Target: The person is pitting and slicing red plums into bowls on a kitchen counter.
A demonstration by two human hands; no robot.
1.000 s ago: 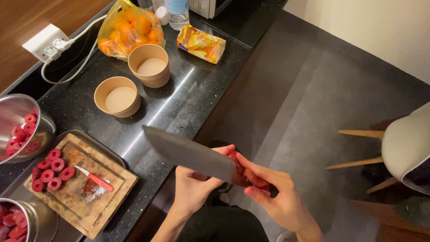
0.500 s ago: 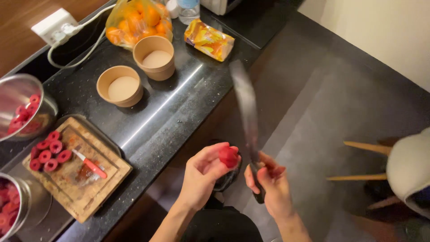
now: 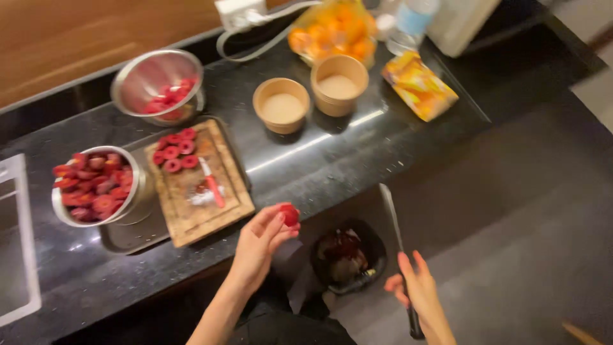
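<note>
Since half a second ago, the knife (image 3: pixel 394 223) has dropped from its raised position and now points away from the person, its blade narrow over the table's front edge, while the camera has swung left so more of the table shows. The right hand (image 3: pixel 418 295) grips the knife's dark handle, fingers wrapped loosely around it, off the table's front edge. The left hand (image 3: pixel 260 244) pinches a small red fruit piece (image 3: pixel 289 214) between thumb and fingertips, just off the front edge of the black table (image 3: pixel 332 160) and beside the wooden cutting board (image 3: pixel 203 204). Between the two hands, below the table's edge, sits a dark bin (image 3: pixel 348 255) holding scraps.

On the cutting board lie several red fruit rings (image 3: pixel 175 152) at its far end and a small red-handled peeler (image 3: pixel 211 182) near the middle. A steel bowl (image 3: pixel 96 185) full of red fruit pieces touches the board's left side, and a second steel bowl (image 3: pixel 158 84) with fewer pieces stands toward the table's back edge. Two tan paper cups (image 3: pixel 281 104) (image 3: pixel 339 84) stand near the middle of the table, with a yellow snack packet (image 3: pixel 418 86) to their right and a bag of oranges (image 3: pixel 332 32) at the back edge.
</note>
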